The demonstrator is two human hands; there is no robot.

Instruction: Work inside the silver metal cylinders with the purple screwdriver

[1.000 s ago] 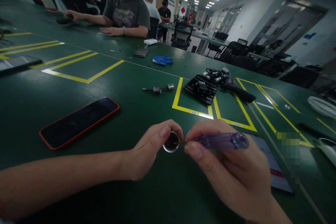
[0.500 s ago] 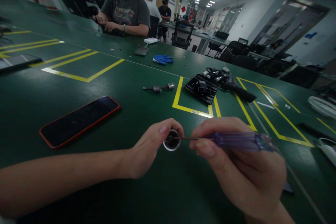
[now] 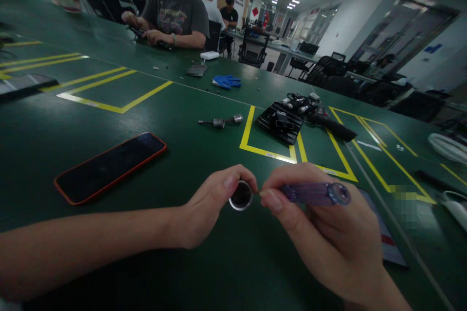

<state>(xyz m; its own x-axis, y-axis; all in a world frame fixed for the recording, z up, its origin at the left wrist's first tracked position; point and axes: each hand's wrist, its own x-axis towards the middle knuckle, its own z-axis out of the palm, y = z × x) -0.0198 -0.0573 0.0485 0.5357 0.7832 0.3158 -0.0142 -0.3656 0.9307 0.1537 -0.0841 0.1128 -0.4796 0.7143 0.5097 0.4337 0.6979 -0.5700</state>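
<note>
Between thumb and fingers, my left hand (image 3: 215,201) grips a small metal cylinder (image 3: 241,208), its round open end facing me and its inside dark. Just to its right, my right hand (image 3: 324,228) is closed around a screwdriver with a clear purple handle (image 3: 310,193). Only a short bit of the shaft shows beyond my fingertips, pointing left toward the cylinder's right side; whether it touches is unclear. Farther off on the green table (image 3: 175,170) lie two small metal parts with thin shafts (image 3: 219,123).
An orange-edged phone (image 3: 111,167) lies to the left. Beyond my hands sit a black ribbed tray (image 3: 280,124), a bundle of metal parts and cables (image 3: 301,103) and a blue glove (image 3: 226,81). A flat device (image 3: 392,248) lies partly behind my right hand. A person (image 3: 175,17) sits across the table.
My right hand has shifted left and turned the screwdriver; its shaft no longer crosses the cylinder's open end. My left hand with the cylinder has hardly moved. The person opposite has moved a hand.
</note>
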